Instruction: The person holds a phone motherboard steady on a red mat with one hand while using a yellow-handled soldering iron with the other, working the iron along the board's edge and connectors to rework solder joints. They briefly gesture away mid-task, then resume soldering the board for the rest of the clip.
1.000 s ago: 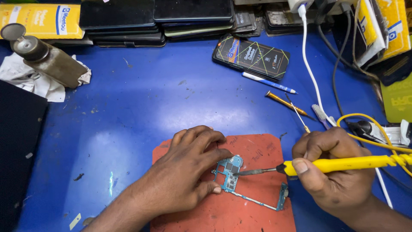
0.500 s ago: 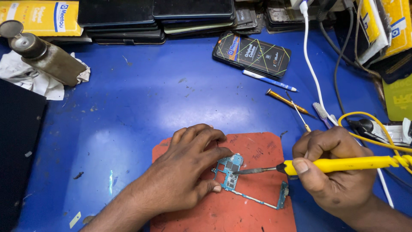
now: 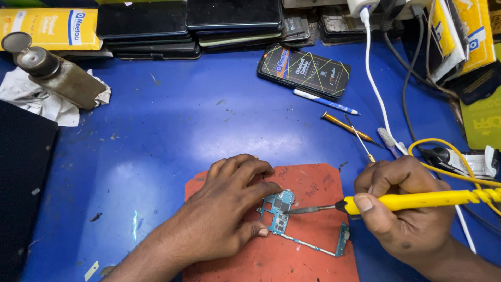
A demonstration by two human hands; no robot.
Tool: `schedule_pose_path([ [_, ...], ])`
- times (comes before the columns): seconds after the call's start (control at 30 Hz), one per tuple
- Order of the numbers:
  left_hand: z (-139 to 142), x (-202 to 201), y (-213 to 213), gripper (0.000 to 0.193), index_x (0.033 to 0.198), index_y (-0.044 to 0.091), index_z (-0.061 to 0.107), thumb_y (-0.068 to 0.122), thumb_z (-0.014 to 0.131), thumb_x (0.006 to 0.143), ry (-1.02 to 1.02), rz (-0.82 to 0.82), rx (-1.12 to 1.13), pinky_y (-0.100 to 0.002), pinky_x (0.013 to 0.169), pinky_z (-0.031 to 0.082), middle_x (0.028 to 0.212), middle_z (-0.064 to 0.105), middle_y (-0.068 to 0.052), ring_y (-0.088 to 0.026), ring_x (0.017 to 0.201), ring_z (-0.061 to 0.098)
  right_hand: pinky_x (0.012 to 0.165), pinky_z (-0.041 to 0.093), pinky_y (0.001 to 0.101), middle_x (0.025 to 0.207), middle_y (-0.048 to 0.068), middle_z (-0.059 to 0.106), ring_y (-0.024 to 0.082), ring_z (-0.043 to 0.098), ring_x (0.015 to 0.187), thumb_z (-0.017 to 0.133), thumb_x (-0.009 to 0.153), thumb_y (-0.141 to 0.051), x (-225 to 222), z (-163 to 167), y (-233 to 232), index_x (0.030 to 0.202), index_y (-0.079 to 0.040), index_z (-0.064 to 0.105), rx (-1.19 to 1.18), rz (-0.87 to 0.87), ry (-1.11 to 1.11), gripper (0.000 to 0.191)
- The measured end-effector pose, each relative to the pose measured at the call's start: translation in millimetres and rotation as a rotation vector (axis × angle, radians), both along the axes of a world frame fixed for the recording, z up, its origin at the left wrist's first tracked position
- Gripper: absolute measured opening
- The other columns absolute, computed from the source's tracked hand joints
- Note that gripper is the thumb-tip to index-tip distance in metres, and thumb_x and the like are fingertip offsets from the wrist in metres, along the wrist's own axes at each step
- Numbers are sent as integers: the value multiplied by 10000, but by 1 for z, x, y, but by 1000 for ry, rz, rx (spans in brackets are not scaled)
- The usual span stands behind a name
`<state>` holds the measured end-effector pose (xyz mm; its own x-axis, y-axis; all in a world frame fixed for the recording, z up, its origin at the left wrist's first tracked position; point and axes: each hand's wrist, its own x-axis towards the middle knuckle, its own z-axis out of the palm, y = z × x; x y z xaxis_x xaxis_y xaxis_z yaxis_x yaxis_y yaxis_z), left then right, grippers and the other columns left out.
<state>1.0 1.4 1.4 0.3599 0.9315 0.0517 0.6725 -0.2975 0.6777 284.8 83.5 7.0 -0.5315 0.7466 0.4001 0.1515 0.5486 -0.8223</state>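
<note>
Right hand [image 3: 404, 219] gripping a yellow iron [image 3: 417, 200] shut in its fingers, tip touching the board [image 3: 279, 211], which is lying on a red mat [image 3: 308, 250] under the flat, spread fingertips of the left hand [image 3: 224, 216]; blue table [image 3: 182, 130] holding phones [image 3: 302, 70], pen [image 3: 324, 102], bottle [image 3: 57, 75] well beyond.

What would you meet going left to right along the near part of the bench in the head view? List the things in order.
Left hand → circuit board → soldering iron → right hand, all but the last over the red mat.
</note>
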Motion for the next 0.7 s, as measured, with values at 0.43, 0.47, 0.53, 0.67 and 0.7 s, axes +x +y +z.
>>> schedule_pose_path([
  [0.43,0,0,-1,642,1269,123,665,236,875,673,-1,-3,1,-515,1117,306,1404,523,-109,-334,1375,390,561,484,233,723,44,612,68,560,607,659,924,-78,0,0,-1,928,-75,472,6,-16,-3,186],
  [0.47,0,0,0,642,1267,123,665,235,876,671,0,0,-3,-515,1117,307,1404,523,-109,-335,1374,389,562,483,231,723,42,613,66,562,606,659,925,-79,1,0,-2,928,-76,472,7,-19,-1,187],
  [0.53,0,0,0,642,1265,125,666,235,876,669,2,6,-9,-514,1118,310,1404,523,-107,-335,1373,388,561,482,228,724,42,615,64,560,605,658,927,-79,1,0,-1,931,-76,470,5,-20,1,189],
  [0.67,-1,0,0,644,1266,127,663,235,877,669,9,11,-32,-513,1114,312,1399,518,-109,-334,1371,381,563,479,228,725,45,616,65,558,606,657,926,-75,2,0,-1,935,-73,469,-6,-18,-2,189],
  [0.7,-1,0,0,646,1266,127,662,236,878,668,12,11,-38,-513,1112,312,1397,515,-110,-335,1369,378,564,479,229,725,45,617,66,561,607,657,925,-73,1,0,-1,936,-72,470,-7,-17,-3,188],
])
